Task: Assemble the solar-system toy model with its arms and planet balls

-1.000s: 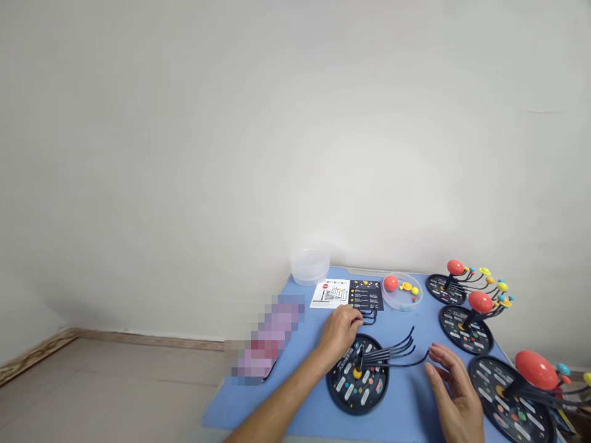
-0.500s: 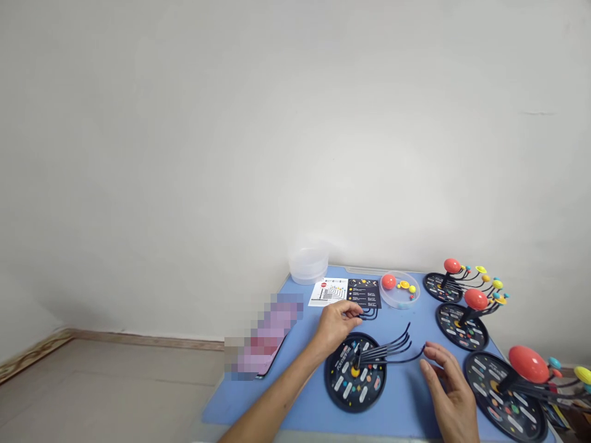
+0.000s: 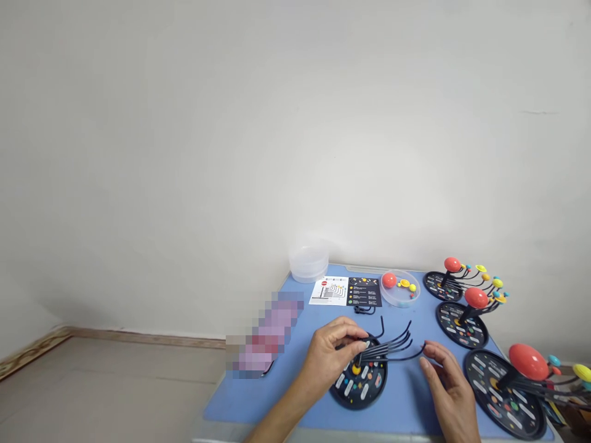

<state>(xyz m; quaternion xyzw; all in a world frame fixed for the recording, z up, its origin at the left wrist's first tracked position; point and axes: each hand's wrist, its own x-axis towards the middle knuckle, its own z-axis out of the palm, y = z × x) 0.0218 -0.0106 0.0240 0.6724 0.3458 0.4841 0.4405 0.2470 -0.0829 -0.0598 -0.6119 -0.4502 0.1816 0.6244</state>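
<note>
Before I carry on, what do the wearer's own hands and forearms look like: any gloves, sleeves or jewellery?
Both the left hand and the right hand are bare, without gloves. No sleeve shows on the left forearm, and I see no watch, bracelet or ring on either side. The right forearm runs out of frame, so any sleeve there can't be told.

Here's a bare left forearm [image 3: 286, 403], slim and smooth in outline, tapering to a narrow wrist [image 3: 302, 375] and widening into a bare left hand [image 3: 329, 354], while the right hand [image 3: 451, 389], bare too, shows slender fingers and a rounded thumb [image 3: 432, 378].
</note>
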